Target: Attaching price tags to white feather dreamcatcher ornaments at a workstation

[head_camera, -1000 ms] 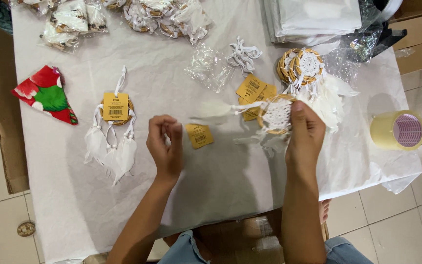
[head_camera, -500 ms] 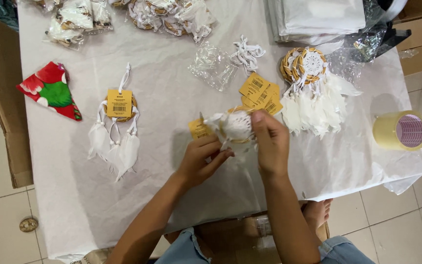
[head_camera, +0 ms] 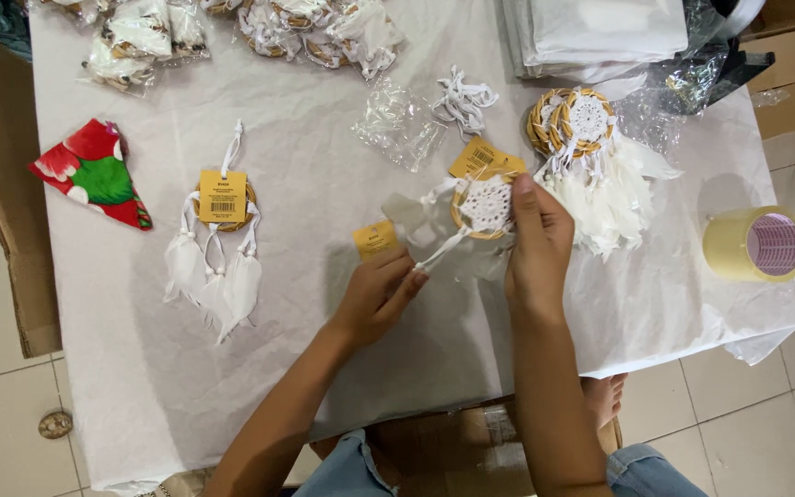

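My right hand (head_camera: 537,241) grips a small dreamcatcher (head_camera: 482,206) with a wicker ring, a white crochet web and white feathers, held above the white cloth-covered table (head_camera: 324,387). My left hand (head_camera: 381,291) pinches the dreamcatcher's white hanging loop together with a small yellow tag (head_camera: 374,238). More yellow tags (head_camera: 480,158) lie just beyond the held piece. A finished dreamcatcher with a yellow tag (head_camera: 221,230) lies flat to the left. A stack of untagged dreamcatchers (head_camera: 591,156) sits to the right.
Bagged dreamcatchers (head_camera: 232,28) line the far edge. An empty clear bag (head_camera: 399,121) and white cords (head_camera: 465,98) lie mid-table. A red and green cloth (head_camera: 94,173) is at left, a tape roll (head_camera: 754,244) at right, folded white sheets (head_camera: 600,32) at back right.
My right hand took a dreamcatcher from the right-hand pile and brought it to the middle. My left hand picked up a yellow tag and now holds it at the loop.
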